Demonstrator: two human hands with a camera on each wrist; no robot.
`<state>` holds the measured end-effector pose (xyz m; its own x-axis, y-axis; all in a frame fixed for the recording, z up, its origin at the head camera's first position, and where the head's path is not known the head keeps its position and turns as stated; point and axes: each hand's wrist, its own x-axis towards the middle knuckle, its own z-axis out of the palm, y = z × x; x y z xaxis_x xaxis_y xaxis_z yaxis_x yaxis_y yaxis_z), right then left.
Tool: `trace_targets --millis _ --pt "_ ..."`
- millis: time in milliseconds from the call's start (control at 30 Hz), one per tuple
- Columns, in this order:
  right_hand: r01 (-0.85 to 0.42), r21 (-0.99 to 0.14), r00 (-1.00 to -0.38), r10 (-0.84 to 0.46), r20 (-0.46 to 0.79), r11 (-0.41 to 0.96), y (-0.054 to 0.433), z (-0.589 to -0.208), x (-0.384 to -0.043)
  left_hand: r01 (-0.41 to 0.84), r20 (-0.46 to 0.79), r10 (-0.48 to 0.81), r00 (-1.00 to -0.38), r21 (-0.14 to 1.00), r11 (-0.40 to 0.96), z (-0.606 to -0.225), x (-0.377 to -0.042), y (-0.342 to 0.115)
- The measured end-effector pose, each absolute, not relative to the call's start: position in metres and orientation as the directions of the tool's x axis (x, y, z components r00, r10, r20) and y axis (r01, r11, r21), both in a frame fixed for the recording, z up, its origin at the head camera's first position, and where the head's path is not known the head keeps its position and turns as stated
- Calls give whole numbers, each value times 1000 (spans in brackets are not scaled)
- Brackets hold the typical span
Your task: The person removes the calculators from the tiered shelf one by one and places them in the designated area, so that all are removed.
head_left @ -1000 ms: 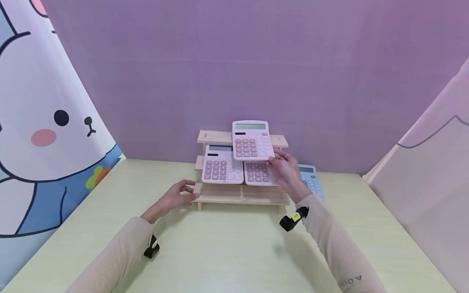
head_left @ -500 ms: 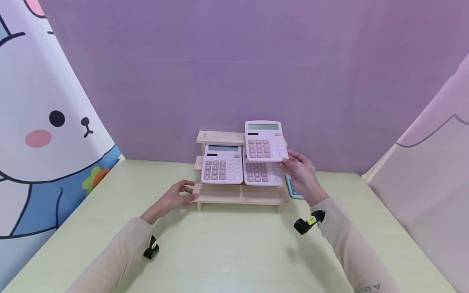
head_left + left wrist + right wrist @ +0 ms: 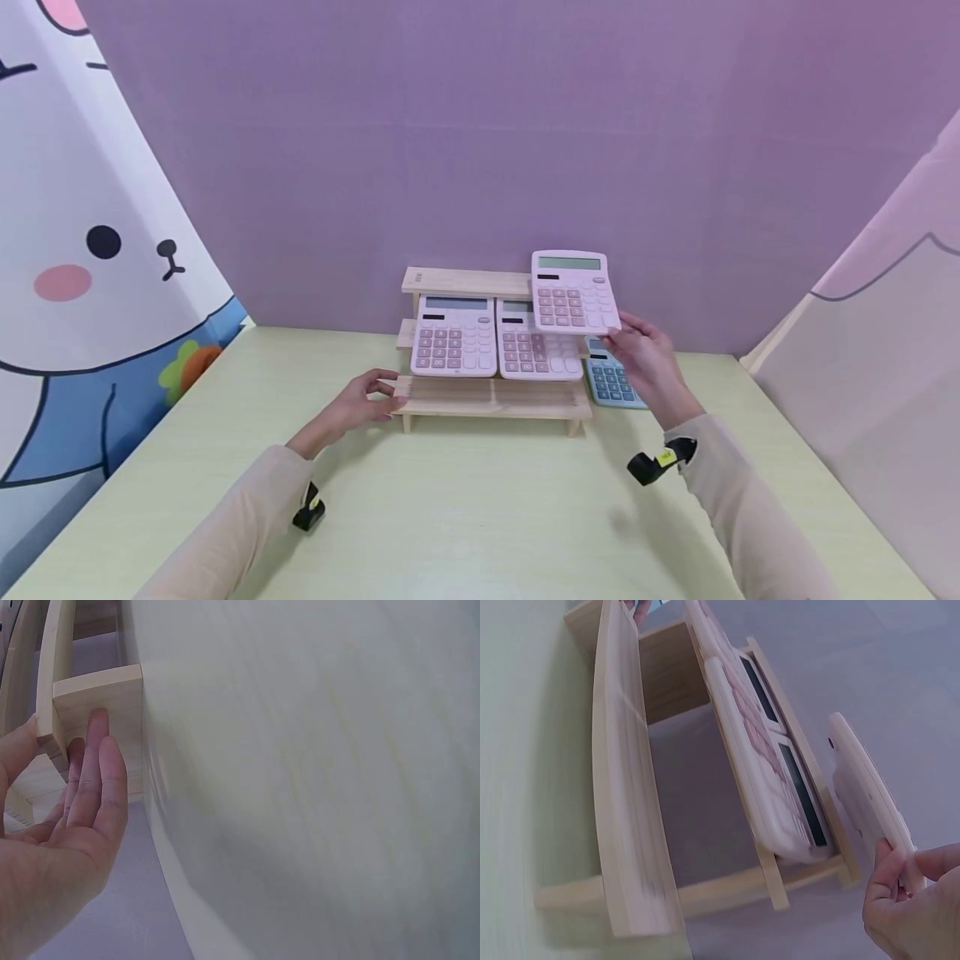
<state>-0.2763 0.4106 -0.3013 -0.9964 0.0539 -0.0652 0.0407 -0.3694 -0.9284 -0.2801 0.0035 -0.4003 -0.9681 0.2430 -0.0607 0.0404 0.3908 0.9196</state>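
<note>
My right hand (image 3: 648, 358) pinches a pink calculator (image 3: 573, 292) by its lower right corner, thumb on the key side. The calculator overlaps the right end of the wooden rack's (image 3: 491, 396) top shelf in the head view. In the right wrist view the held calculator (image 3: 870, 795) hangs apart from the rack. At the rack's left end, my left hand (image 3: 363, 400) grips the lowest shelf; the left wrist view has its thumb at the plank edge and its fingers under it, against the leg (image 3: 101, 694). Two pink calculators, a left one (image 3: 453, 337) and a right one (image 3: 536, 362), lean side by side on the middle tier.
A blue calculator (image 3: 611, 383) lies right of the rack, partly behind my right hand. The pale tabletop (image 3: 465, 508) runs back to a purple backdrop (image 3: 480, 150). A cartoon-printed cloth (image 3: 112, 333) bounds the left side, a light cloth (image 3: 877, 367) the right.
My right hand has carried the pink calculator rightward along the rack's top, uncovering more of the top shelf and the right calculator on the tier below. The left hand has stayed in place.
</note>
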Motion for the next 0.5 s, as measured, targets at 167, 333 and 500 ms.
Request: trace_targets --millis 167,333,500 --pt "29 -925 -997 54 -53 -379 421 -303 -274 45 -58 248 -967 920 390 -401 -281 3" --pt "11 -908 -998 45 -33 -419 431 -306 -272 49 -56 258 -965 922 384 -402 -282 2" --pt "-2 -903 -999 47 -20 -430 442 -309 -270 61 -51 279 -959 924 377 -403 -281 1"
